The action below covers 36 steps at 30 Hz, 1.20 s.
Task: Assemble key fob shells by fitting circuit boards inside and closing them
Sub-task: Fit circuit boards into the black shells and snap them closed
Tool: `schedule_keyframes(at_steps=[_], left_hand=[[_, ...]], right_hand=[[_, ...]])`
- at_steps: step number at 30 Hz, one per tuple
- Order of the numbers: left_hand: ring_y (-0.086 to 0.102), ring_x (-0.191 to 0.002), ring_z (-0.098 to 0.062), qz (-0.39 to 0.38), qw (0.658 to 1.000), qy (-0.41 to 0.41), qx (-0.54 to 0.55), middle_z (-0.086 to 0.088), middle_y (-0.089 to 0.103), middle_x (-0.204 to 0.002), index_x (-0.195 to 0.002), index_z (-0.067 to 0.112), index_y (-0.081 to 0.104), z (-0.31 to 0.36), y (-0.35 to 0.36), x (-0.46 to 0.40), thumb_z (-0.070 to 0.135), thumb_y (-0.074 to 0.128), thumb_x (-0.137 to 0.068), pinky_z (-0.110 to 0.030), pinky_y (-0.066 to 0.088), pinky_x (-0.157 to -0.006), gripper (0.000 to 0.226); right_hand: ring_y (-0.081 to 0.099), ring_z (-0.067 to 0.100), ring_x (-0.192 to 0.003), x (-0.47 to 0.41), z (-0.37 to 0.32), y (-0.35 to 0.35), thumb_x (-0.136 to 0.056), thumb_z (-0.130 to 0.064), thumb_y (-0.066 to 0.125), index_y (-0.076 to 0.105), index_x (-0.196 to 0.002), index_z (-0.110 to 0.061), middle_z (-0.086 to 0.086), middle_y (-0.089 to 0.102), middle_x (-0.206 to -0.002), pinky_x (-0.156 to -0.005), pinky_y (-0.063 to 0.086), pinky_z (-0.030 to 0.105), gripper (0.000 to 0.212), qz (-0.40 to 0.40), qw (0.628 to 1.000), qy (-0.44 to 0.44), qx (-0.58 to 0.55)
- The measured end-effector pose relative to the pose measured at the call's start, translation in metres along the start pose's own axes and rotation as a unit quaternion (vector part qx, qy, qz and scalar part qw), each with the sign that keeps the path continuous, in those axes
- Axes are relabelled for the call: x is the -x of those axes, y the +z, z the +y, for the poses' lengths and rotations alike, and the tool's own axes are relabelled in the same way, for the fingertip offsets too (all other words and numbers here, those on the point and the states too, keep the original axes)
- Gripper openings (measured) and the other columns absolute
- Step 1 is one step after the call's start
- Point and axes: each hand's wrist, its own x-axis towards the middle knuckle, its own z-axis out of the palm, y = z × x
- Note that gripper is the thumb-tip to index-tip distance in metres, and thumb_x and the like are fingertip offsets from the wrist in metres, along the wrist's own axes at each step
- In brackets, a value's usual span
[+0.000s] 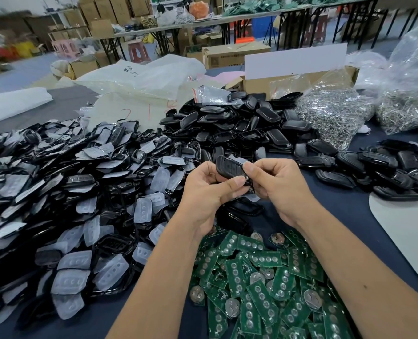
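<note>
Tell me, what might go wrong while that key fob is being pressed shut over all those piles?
Both hands, left and right, pinch one black key fob above the heaps. If it slips, it could vanish among the look-alike black shells. The forearms hang just over the green circuit boards, so a careless move might scatter or bend some.

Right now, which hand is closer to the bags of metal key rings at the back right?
The right hand. It sits below and left of the key ring bags, pinching the black key fob. The left hand grips the same fob from farther left.
</note>
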Motion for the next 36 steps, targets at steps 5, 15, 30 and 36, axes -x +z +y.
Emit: schedule_keyframes(at_steps=[5,15,30,36], left_hand=[[0.076,-0.086,-0.027,-0.005,1.0,0.013,-0.004,-0.019,0.072,-0.095,-0.104,-0.002,0.06,-0.001,-0.001,0.0,-0.004,0.082,-0.071,-0.033,0.063,-0.074,0.039],[0.072,-0.088,-0.013,-0.092,0.994,0.048,0.024,-0.01,0.075,-0.114,-0.118,0.008,0.072,0.011,-0.014,-0.004,0.014,0.069,-0.087,-0.02,0.06,-0.072,0.032],[0.077,-0.091,-0.029,0.111,0.991,0.075,-0.025,-0.012,0.079,-0.096,-0.105,0.007,0.075,-0.003,-0.004,-0.008,0.008,0.081,-0.086,-0.031,0.063,-0.076,0.021],[0.077,-0.087,-0.023,0.079,0.985,0.098,-0.119,-0.009,0.079,-0.095,-0.11,0.017,0.077,-0.006,-0.001,-0.006,0.009,0.072,-0.095,-0.034,0.063,-0.072,0.017]], right_hand=[[0.026,0.014,-0.048,0.001,-0.002,0.001,-0.099,-0.024,0.07,0.069,-0.071,-0.006,0.001,0.039,-0.053,-0.047,0.027,0.024,0.034,0.008,1.0,-0.005,-0.001],[0.031,-0.001,-0.041,0.003,-0.012,0.005,-0.089,-0.024,0.063,0.061,-0.119,-0.001,-0.005,0.038,-0.06,-0.035,0.021,0.012,0.038,-0.108,0.943,0.183,-0.257],[0.072,0.021,-0.067,0.005,-0.004,0.017,-0.103,-0.021,0.065,0.072,-0.097,-0.007,0.017,0.075,-0.085,-0.047,0.052,0.023,0.017,0.007,0.995,0.05,-0.087],[0.072,0.025,-0.071,0.004,-0.003,0.009,-0.102,-0.021,0.068,0.074,-0.102,-0.013,0.015,0.075,-0.09,-0.05,0.054,0.028,0.01,0.024,0.999,0.012,0.023]])
